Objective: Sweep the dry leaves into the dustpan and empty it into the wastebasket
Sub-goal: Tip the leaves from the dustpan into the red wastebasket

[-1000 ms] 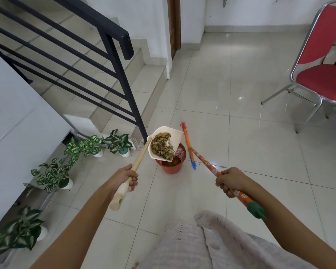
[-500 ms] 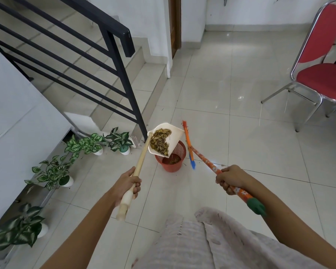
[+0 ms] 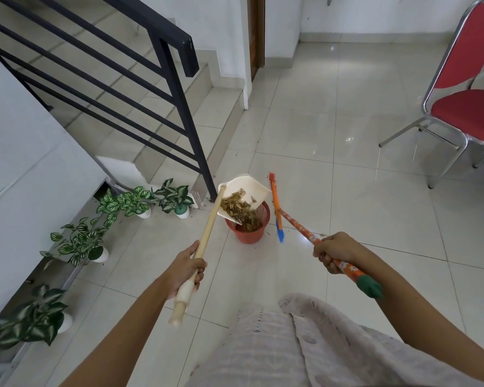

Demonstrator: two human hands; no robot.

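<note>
My left hand grips the long wooden handle of a white dustpan, which is tilted over a small red wastebasket. Dry brown leaves slide off the pan's lower edge into the basket, where more leaves lie. My right hand holds the orange flowered broom handle. The broom's orange and blue head stands just right of the basket, apart from the pan.
A black stair railing and tiled steps rise at the left. Several potted plants line the white wall at the lower left. A red chair with chrome legs stands at the right on the white tiled floor.
The dustpan has tipped further over the basket and the leaves have slid from its middle to its lower edge, spilling in. My left hand has moved slightly right; the broom hardly moved.
</note>
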